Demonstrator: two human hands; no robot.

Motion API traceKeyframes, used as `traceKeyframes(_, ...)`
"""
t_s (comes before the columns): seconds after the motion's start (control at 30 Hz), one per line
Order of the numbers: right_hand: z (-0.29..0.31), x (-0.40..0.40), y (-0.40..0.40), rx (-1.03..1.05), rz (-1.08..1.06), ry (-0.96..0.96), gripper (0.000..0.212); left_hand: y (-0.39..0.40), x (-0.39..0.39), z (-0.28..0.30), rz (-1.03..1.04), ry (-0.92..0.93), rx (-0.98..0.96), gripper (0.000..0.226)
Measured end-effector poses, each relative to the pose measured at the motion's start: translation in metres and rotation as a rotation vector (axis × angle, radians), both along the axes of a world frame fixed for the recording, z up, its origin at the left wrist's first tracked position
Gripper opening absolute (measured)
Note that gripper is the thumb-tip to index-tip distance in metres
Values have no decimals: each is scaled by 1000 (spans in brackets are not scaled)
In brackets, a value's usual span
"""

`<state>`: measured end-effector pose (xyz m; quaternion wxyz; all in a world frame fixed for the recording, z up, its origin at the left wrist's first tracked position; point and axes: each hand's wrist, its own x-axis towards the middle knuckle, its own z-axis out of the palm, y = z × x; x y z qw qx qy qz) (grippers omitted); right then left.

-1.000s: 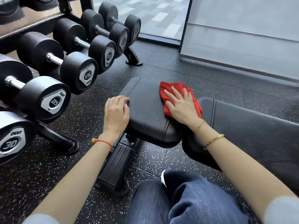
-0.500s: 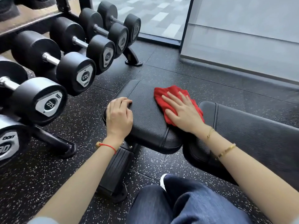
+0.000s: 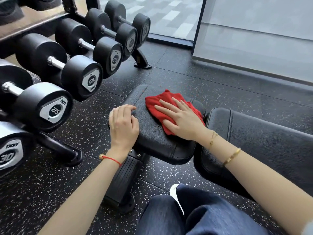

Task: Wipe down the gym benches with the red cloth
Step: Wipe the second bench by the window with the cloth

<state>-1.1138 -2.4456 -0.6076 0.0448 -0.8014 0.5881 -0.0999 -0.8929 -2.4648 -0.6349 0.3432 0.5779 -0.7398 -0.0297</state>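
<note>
pressing the red cloth [image 3: 169, 109] flat on the seat pad [image 3: 157, 141] of the gym bench, the right hand [image 3: 182, 120] has its fingers straight and a little apart on top of the fabric. the cloth lies on the far right part of the seat pad, near the gap to the long back pad [image 3: 264, 133]. the left hand [image 3: 122, 126] rests on the left edge of the seat pad with its fingers curled over the side, probably to hold the bench steady.

i think the cloth can bunch up or slide out under the palm, because it is only pressed and not gripped. then some parts of the pad may stay unwiped, above all the near rounded edge and the gap between the two pads.

the pads are black and grained like leather. the floor [image 3: 169, 73] is dark rubber with white speckles. a dumbbell rack [image 3: 142, 60] with black dumbbells [image 3: 81, 77] stands on the left, near the bench, and a large window [image 3: 169, 14] is behind.
</note>
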Motion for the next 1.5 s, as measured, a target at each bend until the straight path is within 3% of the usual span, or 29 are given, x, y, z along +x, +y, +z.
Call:
traceKeyframes(0.23, 6, 27, -69, 126, -218, -3, 54, 26, 25, -7, -43, -88, 31, 36)
traceKeyframes(0.4, 1, 88, -30, 51, 76, -10, 56, 34, 31, -6, 18, 35, 26, 31)
traceKeyframes(0.53, -1, 64, 13, 24, 172, -31, 56, 37, 33, -2, 47, 55, 6, 27)
traceKeyframes(0.7, -1, 8, 0, 25, -81, -5, 55, 38, 29, 7, -18, 31, 21, 32)
traceKeyframes(0.83, 4, 10, -31, 53, -291, 8, 54, 40, 21, 9, -50, 1, 47, 33)
traceKeyframes(1.1, -1, 11, 47, 24, -67, -4, 58, 20, -10, 13, -94, -10, 23, 33)
traceKeyframes(1.2, -5, -12, 62, -2, -171, -28, 56, 12, -26, 12, -125, -26, 47, 33)
traceKeyframes(1.37, -1, -24, 15, 66, -371, -59, 54, 10, -36, 3, -130, -74, 46, 30)
traceKeyframes(1.5, 1, -10, 11, 62, -283, -45, 55, 10, -36, -1, -121, -57, 36, 34)
